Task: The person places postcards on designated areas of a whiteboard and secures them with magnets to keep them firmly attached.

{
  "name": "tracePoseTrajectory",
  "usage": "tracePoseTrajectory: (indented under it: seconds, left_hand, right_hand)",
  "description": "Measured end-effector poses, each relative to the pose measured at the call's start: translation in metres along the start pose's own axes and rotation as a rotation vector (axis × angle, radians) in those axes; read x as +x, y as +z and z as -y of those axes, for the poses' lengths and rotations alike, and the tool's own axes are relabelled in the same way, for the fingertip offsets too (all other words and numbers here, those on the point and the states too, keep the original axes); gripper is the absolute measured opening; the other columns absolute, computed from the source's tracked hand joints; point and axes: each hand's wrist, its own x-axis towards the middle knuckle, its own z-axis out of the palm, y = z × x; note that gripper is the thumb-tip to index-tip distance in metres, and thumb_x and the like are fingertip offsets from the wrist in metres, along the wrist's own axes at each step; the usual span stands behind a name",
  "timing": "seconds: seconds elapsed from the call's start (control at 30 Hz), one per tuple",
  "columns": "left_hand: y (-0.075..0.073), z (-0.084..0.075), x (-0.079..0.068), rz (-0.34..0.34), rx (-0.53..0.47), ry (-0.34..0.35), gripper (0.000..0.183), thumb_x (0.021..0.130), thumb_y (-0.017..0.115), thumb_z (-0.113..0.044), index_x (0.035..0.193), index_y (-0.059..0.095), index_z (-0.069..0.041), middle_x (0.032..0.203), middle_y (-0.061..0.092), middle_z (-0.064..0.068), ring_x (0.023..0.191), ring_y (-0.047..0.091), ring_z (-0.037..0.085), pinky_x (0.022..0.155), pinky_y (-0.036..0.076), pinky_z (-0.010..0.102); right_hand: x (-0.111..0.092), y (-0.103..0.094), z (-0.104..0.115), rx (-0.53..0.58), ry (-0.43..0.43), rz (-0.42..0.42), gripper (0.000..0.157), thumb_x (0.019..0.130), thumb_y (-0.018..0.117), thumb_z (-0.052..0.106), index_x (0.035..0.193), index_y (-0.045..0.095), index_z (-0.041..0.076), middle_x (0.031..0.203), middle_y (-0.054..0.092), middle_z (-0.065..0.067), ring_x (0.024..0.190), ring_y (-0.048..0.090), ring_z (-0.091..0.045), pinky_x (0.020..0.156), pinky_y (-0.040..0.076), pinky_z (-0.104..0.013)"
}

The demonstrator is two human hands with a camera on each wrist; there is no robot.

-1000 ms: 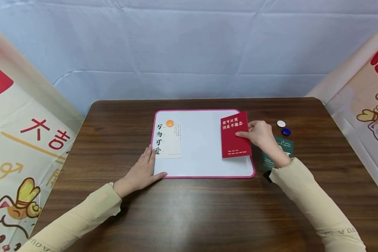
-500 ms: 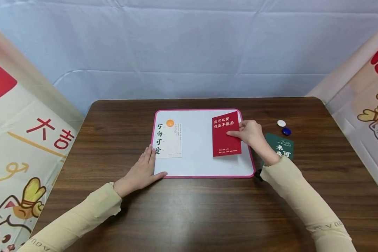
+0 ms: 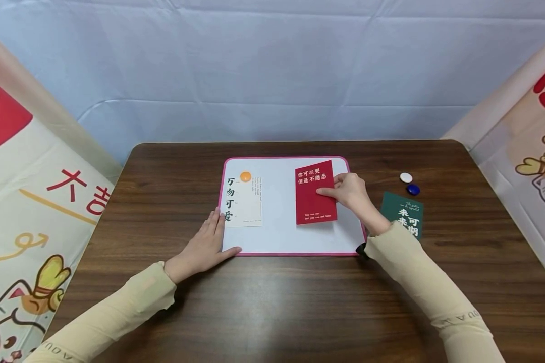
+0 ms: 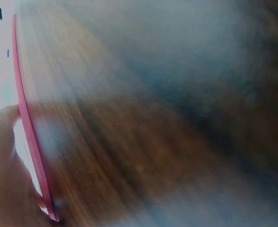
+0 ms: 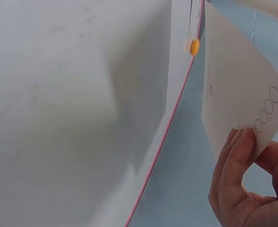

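My right hand (image 3: 351, 191) pinches a red postcard (image 3: 313, 206) by its right edge, thumb on the printed front. The card is tilted above the right half of a pink-rimmed whiteboard (image 3: 279, 237); its pale back (image 5: 238, 85) faces the right wrist camera, with fingertips against it. At the board's lower left corner rests my left hand (image 3: 202, 247), fingers along the left edge and thumb on the front edge. A cream postcard (image 3: 250, 212) lies on the board's left side, with an orange round magnet (image 3: 245, 176) at its top.
Right of the board lie a white round magnet (image 3: 406, 177), a blue round magnet (image 3: 413, 189) and a green postcard (image 3: 401, 206), partly covered by the right sleeve. All rest on a dark wooden table (image 3: 277, 302). A pale cloth (image 3: 272, 75) hangs behind it.
My right hand has carried the red postcard leftward, from the board's right edge further over its white surface. More of the green postcard shows now. The left hand has stayed in place.
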Motion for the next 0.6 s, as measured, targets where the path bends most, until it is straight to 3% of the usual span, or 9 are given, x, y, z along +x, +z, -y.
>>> tracePoseTrajectory:
  seconds: [0.47, 0.6]
  left_hand:
    - [0.001, 0.000, 0.000, -0.011, -0.004, 0.004, 0.099, 0.085, 0.042, -0.064, 0.142, 0.007, 0.009, 0.149, -0.001, 0.024, 0.137, 0.002, 0.034, 0.108, 0.016, 0.046]
    - [0.002, 0.000, 0.001, -0.012, -0.002, 0.006, 0.099, 0.085, 0.042, -0.064, 0.142, 0.007, 0.009, 0.149, -0.001, 0.024, 0.137, 0.002, 0.034, 0.108, 0.017, 0.046]
  right_hand:
    - [0.008, 0.017, 0.005, 0.058, 0.009, 0.041, 0.042, 0.078, 0.071, 0.034, 0.098, 0.059, -0.002, 0.080, 0.065, -0.013, 0.065, 0.060, -0.017, 0.056, 0.044, -0.021]
    - [0.009, 0.021, 0.008, 0.066, 0.027, 0.045, 0.043, 0.078, 0.072, 0.033, 0.100, 0.058, -0.001, 0.085, 0.065, -0.014, 0.071, 0.063, -0.020, 0.058, 0.045, -0.021]
